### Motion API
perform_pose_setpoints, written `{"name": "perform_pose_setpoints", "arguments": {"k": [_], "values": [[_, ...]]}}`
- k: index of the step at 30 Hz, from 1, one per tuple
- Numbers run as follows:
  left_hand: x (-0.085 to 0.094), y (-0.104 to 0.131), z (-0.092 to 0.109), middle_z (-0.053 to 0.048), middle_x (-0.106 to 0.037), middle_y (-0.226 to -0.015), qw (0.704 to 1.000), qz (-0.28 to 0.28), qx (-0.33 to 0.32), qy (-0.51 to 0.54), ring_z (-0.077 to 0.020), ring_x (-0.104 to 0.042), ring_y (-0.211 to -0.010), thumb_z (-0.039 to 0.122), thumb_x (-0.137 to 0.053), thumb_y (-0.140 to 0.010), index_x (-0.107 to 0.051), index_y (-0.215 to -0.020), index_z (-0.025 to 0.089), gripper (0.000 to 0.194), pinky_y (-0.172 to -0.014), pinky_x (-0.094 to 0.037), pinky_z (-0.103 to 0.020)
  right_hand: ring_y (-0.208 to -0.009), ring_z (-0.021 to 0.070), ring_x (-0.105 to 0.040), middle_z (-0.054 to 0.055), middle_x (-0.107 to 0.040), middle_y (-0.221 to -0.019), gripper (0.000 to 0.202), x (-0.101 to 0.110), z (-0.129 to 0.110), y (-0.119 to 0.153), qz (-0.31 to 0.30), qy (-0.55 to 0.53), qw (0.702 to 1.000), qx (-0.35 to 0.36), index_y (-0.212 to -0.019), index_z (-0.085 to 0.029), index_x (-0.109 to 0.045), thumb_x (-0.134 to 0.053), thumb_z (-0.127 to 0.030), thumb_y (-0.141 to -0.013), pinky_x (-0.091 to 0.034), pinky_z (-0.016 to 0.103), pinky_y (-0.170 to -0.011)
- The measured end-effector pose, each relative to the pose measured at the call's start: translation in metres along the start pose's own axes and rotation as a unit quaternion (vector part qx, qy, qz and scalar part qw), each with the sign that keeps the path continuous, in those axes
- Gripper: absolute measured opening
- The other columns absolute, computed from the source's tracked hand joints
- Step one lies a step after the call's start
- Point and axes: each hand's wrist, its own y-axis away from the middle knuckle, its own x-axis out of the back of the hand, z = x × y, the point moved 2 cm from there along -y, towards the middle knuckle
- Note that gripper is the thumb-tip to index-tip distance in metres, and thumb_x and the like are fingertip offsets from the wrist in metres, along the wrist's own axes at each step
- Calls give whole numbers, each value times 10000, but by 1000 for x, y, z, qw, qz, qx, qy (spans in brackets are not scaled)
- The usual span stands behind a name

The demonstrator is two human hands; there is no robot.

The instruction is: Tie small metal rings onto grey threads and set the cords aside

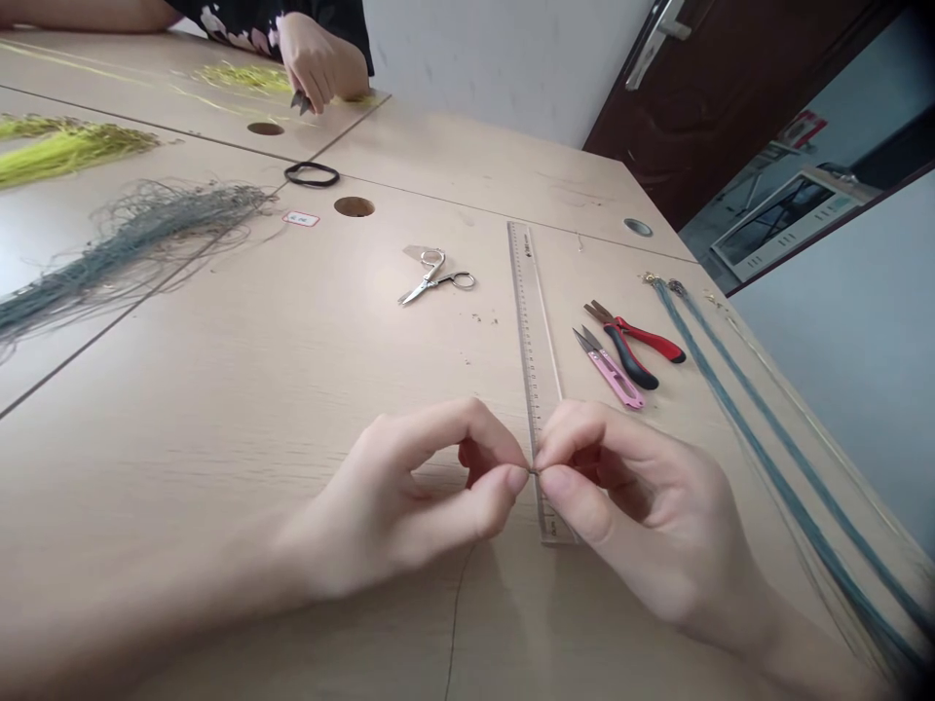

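My left hand (438, 487) and my right hand (628, 497) meet fingertip to fingertip over the lower part of a clear ruler (522, 321). Thumb and forefinger of each are pinched on a thin dark cord (454, 623), which hangs from below my left hand toward the near edge. Only a tiny stretch of it shows between the fingertips; whether a small fitting sits there I cannot make out. Beyond my right hand lie pink thread snips (617, 375) and red-and-black pliers (632, 341). Small silver scissors (430, 277) rest ahead of my left hand.
Bundles of blue-grey cords (131, 243) and yellow cords (65, 151) spread at the left. More blue cords (774, 467) run down the right side. A black band (312, 174) lies near a table hole (355, 206). Across the table, another person's hand (317, 63) holds a dark tool.
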Motion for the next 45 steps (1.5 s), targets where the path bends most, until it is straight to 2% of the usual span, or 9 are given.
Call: {"name": "perform_pose_setpoints", "arguments": {"k": [7,20,33,45], "values": [[-1,3,3,52,-524,-679,998,12,47,48,-50,-478,-634,125,-519,-844,-544,-798,193,86,-594,-405,-142,-598,58,-441,-36,-475,-742,89,-5,1,1,22,16,995,92,-850,-224,-503,-488,-138,-869,-351,199,-491],[-2,4,4,30,-535,-681,998,5,24,63,-67,-496,-628,102,-513,-833,-554,-800,179,94,-607,-429,-174,-679,118,-517,3,-540,-754,189,-2,1,3,51,99,972,206,-889,-209,-535,-532,-41,-803,-399,270,-545],[-3,3,8,15,-566,-649,997,25,20,76,-86,-512,-600,73,-535,-794,-577,-766,165,105,-571,-445,-204,-652,131,-540,7,-553,-737,195,-1,0,2,63,117,968,214,-867,-231,-542,-533,-50,-796,-417,277,-525],[-2,1,8,24,-587,-633,995,33,29,88,-80,-519,-586,50,-535,-767,-596,-729,168,138,-576,-458,-201,-654,119,-533,4,-546,-751,215,-1,-1,2,46,116,969,213,-890,-225,-531,-535,-32,-795,-417,273,-532]]}}
